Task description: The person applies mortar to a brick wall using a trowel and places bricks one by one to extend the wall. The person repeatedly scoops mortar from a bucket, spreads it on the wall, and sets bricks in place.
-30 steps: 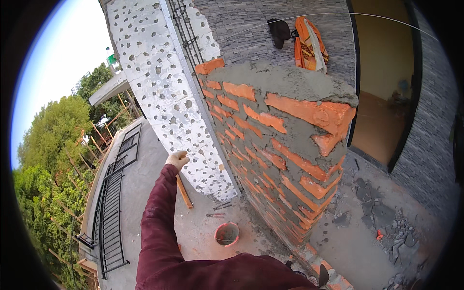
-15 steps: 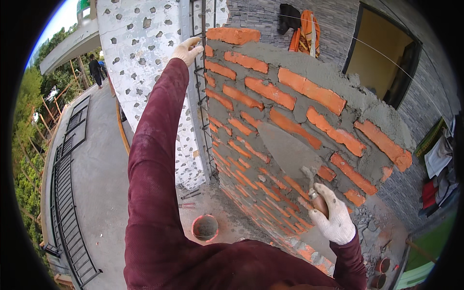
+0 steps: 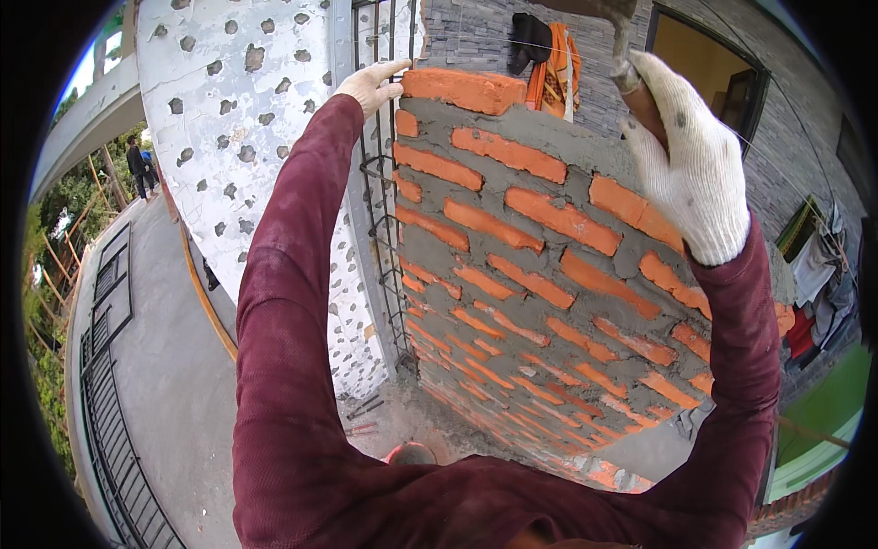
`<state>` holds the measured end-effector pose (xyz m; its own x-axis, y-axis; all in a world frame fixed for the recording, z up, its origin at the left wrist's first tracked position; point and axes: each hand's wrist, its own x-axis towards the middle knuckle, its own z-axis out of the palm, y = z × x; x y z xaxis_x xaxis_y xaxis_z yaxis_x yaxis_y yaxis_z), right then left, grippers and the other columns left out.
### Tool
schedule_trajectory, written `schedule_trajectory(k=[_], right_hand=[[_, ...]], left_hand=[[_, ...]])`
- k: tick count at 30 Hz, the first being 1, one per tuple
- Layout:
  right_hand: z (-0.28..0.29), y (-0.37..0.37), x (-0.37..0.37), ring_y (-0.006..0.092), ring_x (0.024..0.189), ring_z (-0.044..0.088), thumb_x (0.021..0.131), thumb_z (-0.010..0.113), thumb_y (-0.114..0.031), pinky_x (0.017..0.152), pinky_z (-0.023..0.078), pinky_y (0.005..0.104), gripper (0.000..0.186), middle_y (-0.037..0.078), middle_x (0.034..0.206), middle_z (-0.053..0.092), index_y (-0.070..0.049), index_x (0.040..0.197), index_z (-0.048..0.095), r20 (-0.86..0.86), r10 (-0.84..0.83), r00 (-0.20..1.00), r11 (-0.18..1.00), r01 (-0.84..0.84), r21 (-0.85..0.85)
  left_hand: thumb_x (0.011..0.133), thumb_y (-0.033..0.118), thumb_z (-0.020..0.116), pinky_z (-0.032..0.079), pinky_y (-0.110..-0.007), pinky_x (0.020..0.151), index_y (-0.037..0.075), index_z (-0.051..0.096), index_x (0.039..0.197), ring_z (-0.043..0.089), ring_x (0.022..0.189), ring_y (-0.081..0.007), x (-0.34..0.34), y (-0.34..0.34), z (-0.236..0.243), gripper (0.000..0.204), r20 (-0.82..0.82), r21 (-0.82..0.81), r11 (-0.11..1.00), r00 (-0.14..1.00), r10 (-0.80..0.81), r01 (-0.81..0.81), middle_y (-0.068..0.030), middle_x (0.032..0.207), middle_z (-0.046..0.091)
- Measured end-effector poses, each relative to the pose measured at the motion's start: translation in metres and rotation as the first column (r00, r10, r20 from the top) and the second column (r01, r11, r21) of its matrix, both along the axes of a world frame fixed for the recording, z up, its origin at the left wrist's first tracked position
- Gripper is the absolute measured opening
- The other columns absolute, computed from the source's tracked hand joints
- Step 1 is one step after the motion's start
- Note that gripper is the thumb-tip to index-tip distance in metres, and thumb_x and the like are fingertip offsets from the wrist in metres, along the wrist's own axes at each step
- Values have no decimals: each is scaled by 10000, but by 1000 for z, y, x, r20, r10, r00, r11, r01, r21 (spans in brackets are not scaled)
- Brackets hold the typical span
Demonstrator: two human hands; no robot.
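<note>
My left hand (image 3: 373, 87), in a pale glove, reaches to the left end of the top orange brick (image 3: 465, 90). Its fingers are stretched and apart; whether they press on the brick I cannot tell. My gloved right hand (image 3: 700, 165) is closed round the wooden handle of a trowel (image 3: 644, 108), raised near the top of the brick wall (image 3: 535, 220). Only part of the trowel's blade shows, cut off by the upper edge of the picture. Grey mortar (image 3: 599, 151) covers the top course to the right of that brick.
Upright steel rebar (image 3: 373, 165) stands between the wall's left end and a white, pitted wall (image 3: 247, 119). A taut string (image 3: 476, 41) crosses above the bricks. Below lies a bucket (image 3: 411, 453), partly hidden by my body. Clothes (image 3: 551, 69) hang behind. Far left, people (image 3: 140, 167) stand near a black metal railing (image 3: 114, 412).
My right hand has lifted the trowel from the wall's face up past its top. My left hand stays by the top brick's end, with its fingers now nearer it. The view has shifted.
</note>
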<state>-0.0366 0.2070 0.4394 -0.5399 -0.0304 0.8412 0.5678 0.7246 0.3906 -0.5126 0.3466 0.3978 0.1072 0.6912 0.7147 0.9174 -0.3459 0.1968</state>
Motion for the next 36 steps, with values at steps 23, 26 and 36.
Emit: schedule_trajectory(k=[23, 26, 36], right_hand=[[-137, 64, -189, 376, 883, 742, 901, 719, -58, 744, 602, 380, 554, 216, 1106, 690, 39, 1402, 502, -155, -476, 866, 856, 415, -309], [-142, 57, -195, 374, 903, 742, 901, 714, -55, 758, 605, 372, 559, 223, 1133, 687, 55, 1404, 495, -230, -408, 884, 901, 350, -256], [-141, 62, -200, 387, 969, 741, 903, 705, -56, 809, 609, 384, 596, 266, 1216, 669, 64, 1437, 468, -186, -496, 848, 842, 417, -342]], left_hand=[[895, 644, 670, 529, -409, 1017, 244, 713, 1318, 705, 1120, -287, -20, 60, 3, 584, -52, 119, 950, 957, -285, 289, -79, 1214, 752], [888, 659, 669, 543, -418, 985, 258, 718, 1306, 713, 1088, -289, -19, 68, -2, 581, -59, 157, 948, 961, -270, 277, -81, 1180, 760], [893, 674, 647, 550, -429, 970, 268, 717, 1298, 718, 1068, -294, -20, 68, -3, 578, -64, 175, 940, 956, -286, 292, -75, 1154, 766]])
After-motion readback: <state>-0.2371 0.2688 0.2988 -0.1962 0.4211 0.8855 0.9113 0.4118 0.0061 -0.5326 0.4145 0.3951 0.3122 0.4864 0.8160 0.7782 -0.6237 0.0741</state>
